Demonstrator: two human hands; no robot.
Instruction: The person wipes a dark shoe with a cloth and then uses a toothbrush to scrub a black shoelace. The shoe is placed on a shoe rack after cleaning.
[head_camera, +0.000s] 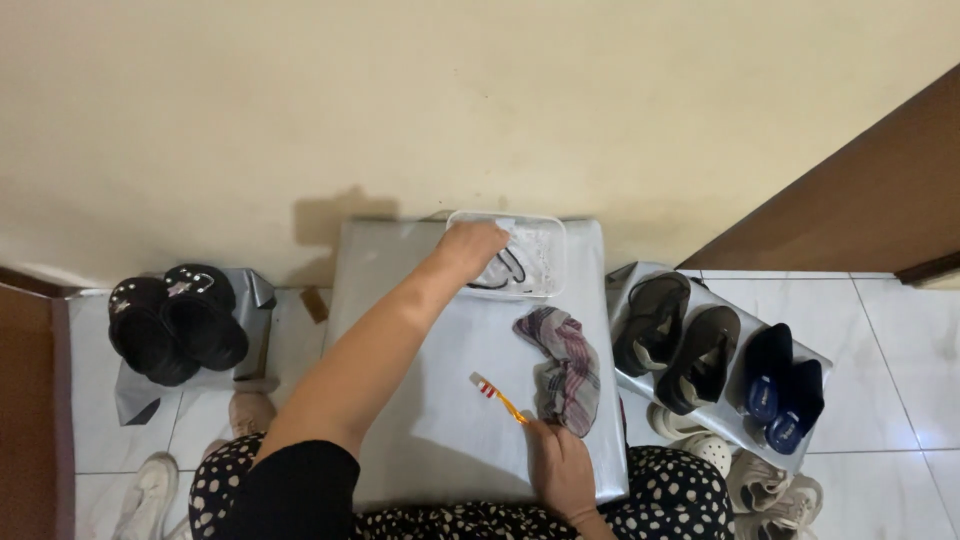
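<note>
Toothbrush (497, 398): lower centre of frame, on grey worktop (420, 420); handle end pinched in right hand (560, 468).
Handling: judged light, stiff, slim; best held low on handle, clear of bristles.
Right fingers: pressed together around handle.
Left hand (470, 248): upper centre, reaching into clear plastic tray (545, 255); fingers curled, contents unclear.
Checked cloth (565, 365): crumpled, just right of brush; soft.
Shoes (680, 345): right of frame, on grey sheet.
Black sandals (175, 320): left of frame.
</note>
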